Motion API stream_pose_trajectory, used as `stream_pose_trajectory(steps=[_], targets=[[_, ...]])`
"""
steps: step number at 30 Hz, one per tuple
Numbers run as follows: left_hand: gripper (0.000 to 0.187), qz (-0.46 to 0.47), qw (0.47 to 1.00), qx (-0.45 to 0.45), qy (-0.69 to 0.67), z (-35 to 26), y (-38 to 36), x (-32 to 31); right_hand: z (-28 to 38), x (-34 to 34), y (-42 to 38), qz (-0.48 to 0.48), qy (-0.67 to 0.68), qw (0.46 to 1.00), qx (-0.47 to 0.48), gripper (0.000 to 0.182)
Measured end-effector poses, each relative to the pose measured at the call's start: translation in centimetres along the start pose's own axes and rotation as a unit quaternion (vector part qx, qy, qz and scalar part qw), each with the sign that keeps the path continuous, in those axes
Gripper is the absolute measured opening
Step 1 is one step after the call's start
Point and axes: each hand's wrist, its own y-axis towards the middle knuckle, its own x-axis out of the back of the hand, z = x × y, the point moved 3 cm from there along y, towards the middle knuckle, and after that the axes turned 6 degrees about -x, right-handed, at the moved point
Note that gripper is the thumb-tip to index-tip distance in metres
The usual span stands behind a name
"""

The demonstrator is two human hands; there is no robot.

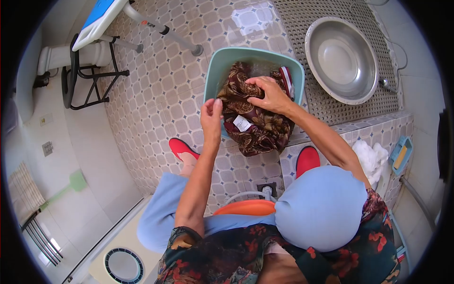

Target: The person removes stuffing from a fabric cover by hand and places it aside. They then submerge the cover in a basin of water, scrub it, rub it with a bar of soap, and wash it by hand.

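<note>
A patterned brown and maroon garment [272, 135] is bunched in a pale green plastic basin [212, 68] that holds cloudy water. Part of the cloth hangs over the basin's near rim, with a white label [242, 123] on show. My right hand [270, 95] lies on the garment inside the basin, fingers and thumb bent around a fold of it. Beside the left rim is my left hand [211, 113], its fingers loosely curled and a gap between them and the thumb. A red and white striped piece [286, 78] shows at the basin's right side.
A steel bowl [341, 61] sits on a perforated grey mat [309, 12] at right. A white chair [101, 23] and a black-framed stool [90, 78] stand at upper left. White cloth [370, 158] and a blue soap dish [401, 155] lie at right. Red shoes [308, 161] flank the basin's near side.
</note>
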Motion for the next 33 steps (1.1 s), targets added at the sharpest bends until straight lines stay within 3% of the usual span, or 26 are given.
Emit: stream_pose_trajectory(steps=[1, 2, 4, 5, 7, 8, 11, 14, 15, 16, 17, 18, 22, 23, 24, 25, 27, 30, 31, 33], targets=[[0.065, -0.019, 0.993, 0.098, -0.068, 0.3, 0.4, 0.0, 1.2, 0.9, -0.1, 0.038, 0.029, 0.999, -0.014, 0.047], [0.065, -0.020, 0.993, 0.097, -0.069, 0.1, 0.8, -0.3, 2.2, 1.7, -0.1, 0.074, 0.059, 0.995, -0.027, 0.046], [0.083, 0.007, 0.971, 0.177, -0.162, -0.5, 1.1, -1.2, 3.5, 2.5, 0.2, 0.071, 0.104, 0.992, -0.027, 0.042], [0.083, 0.005, 0.971, 0.175, -0.163, -0.3, 1.7, -1.5, 4.1, 2.8, 0.6, 0.087, 0.165, 0.982, -0.036, 0.039], [0.112, 0.035, 0.971, 0.183, -0.146, 0.2, 2.9, -2.2, 5.7, 4.0, 1.2, 0.122, 0.268, 0.954, -0.052, 0.034], [0.112, 0.031, 0.972, 0.179, -0.147, 0.1, 3.5, -2.4, 6.5, 4.4, 1.4, 0.124, 0.268, 0.954, -0.047, 0.034], [0.126, 0.002, 0.982, 0.183, -0.051, -1.5, 3.4, -3.6, 7.5, 5.8, 1.5, 0.114, 0.567, 0.808, -0.108, 0.036], [0.110, 0.003, 0.982, 0.188, -0.003, -2.7, 3.0, -4.3, 6.9, 7.4, 1.8, 0.131, 0.601, 0.783, -0.090, 0.035], [0.110, -0.005, 0.982, 0.191, -0.009, -1.6, 3.4, -4.3, 5.9, 7.6, 2.0, 0.127, 0.595, 0.787, -0.101, 0.039], [0.095, 0.067, 0.986, 0.151, 0.012, 0.3, 4.2, -4.7, 5.3, 8.0, 2.1, 0.137, 0.594, 0.786, -0.103, 0.039], [0.081, 0.137, 0.984, 0.107, 0.032, 1.6, 4.5, -5.0, 4.2, 8.5, 2.3, 0.101, 0.541, 0.819, -0.163, 0.042], [0.045, 0.135, 0.984, 0.087, 0.074, 1.8, 3.9, -5.2, 3.2, 9.2, 2.3, 0.068, 0.481, 0.847, -0.216, 0.045], [0.034, 0.048, 0.992, 0.039, 0.112, 1.5, 1.5, -5.1, -0.5, 11.4, 1.3, 0.055, 0.197, 0.956, -0.209, 0.065], [0.029, -0.018, 0.987, -0.094, 0.126, 0.9, 0.7, -4.9, -1.3, 11.8, 1.1, 0.066, 0.134, 0.974, -0.173, 0.073], [0.028, -0.025, 0.991, -0.083, 0.105, 0.8, 0.4, -5.1, -0.5, 11.9, 0.7, 0.112, 0.177, 0.954, -0.217, 0.076], [0.026, -0.041, 0.993, -0.084, 0.076, -0.1, -0.2, -5.0, 0.2, 12.3, 0.5, 0.136, 0.124, 0.962, -0.202, 0.077], [0.025, -0.024, 0.985, -0.141, 0.093, -2.6, -1.1, -3.9, -1.8, 12.3, 0.6, 0.172, 0.042, 0.965, -0.192, 0.084], [0.020, -0.056, 0.970, -0.228, 0.067, -6.2, -2.9, -2.7, 1.1, 11.6, 1.2, 0.230, 0.023, 0.956, -0.180, 0.087], [0.018, -0.026, 0.973, -0.229, -0.007, -6.4, -3.3, -2.8, -0.3, 11.5, 1.6, 0.225, -0.055, 0.964, -0.130, 0.092], [0.018, 0.035, 0.963, -0.219, -0.151, -7.9, -4.2, -2.7, 0.2, 11.7, 2.3, 0.222, -0.077, 0.968, -0.091, 0.097]])
